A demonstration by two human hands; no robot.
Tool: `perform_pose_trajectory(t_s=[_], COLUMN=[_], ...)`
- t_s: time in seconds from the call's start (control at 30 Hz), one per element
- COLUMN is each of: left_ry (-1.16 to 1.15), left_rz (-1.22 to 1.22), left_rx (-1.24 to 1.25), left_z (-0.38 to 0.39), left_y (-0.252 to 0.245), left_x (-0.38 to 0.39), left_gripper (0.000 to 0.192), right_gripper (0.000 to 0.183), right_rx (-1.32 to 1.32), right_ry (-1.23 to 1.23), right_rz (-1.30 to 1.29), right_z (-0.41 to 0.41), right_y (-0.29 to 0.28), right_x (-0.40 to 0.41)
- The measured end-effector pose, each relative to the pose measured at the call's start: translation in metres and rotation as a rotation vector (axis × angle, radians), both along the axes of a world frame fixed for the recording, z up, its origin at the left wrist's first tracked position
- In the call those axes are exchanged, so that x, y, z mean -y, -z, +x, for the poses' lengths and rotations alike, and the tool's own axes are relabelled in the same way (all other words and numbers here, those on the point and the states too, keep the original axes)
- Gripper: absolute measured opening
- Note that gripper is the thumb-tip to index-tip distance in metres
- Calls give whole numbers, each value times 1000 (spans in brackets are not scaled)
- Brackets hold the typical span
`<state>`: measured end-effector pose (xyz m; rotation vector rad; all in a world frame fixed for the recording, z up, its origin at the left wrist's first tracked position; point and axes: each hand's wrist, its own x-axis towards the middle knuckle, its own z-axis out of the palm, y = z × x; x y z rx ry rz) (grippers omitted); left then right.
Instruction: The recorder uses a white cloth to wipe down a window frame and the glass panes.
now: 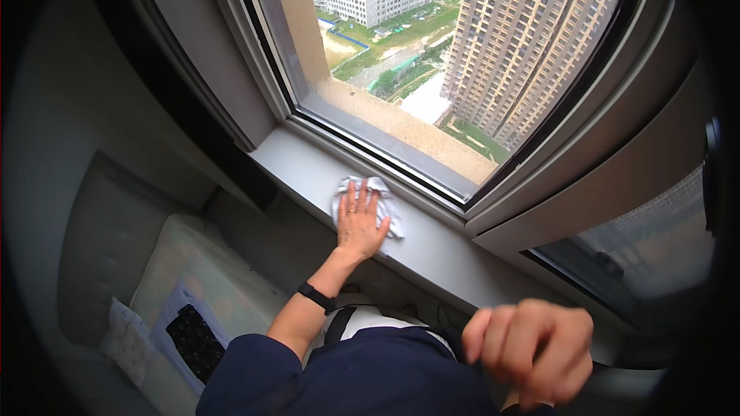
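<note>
My left hand [359, 228] lies flat on a crumpled white cloth [395, 219], pressing it against the white windowsill [433, 254]. Its fingers point towards the window frame [376, 167]; a ring is on one finger and a black band is around the wrist. On the right, my right hand [532, 344] is raised close to the camera, somewhat blurred, with its fingers curled. Whether anything is inside those curled fingers cannot be told.
Beyond the window glass [399, 98] stand tall buildings far below. An inward-tilted window sash [578, 214] is at the right. At lower left is a bed [196, 248] with a grey headboard [98, 254], a pillow and a dark patterned item [193, 341].
</note>
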<state>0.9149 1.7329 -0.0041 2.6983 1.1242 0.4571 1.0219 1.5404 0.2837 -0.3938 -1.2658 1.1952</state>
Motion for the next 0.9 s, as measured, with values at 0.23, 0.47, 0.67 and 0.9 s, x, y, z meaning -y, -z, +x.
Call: perform_pose_trajectory(t_s=[0.23, 0.47, 0.67, 0.9], left_ry=[-276, -246, -313, -350], left_rz=[26, 16, 54, 80], left_rx=[-63, -80, -56, -46], left_z=[-58, -69, -79, -97], left_y=[3, 3, 11, 14], left_x=[-100, -140, -173, -195], left_gripper=[63, 66, 71, 68], right_gripper=[13, 26, 34, 45], right_rx=[783, 1081, 1311, 67], right_ry=[1102, 1762, 2306, 2624], right_rz=[-596, -728, -1083, -1586], right_z=[55, 60, 76, 133], right_y=[155, 232, 288, 372], right_x=[21, 127, 189, 270])
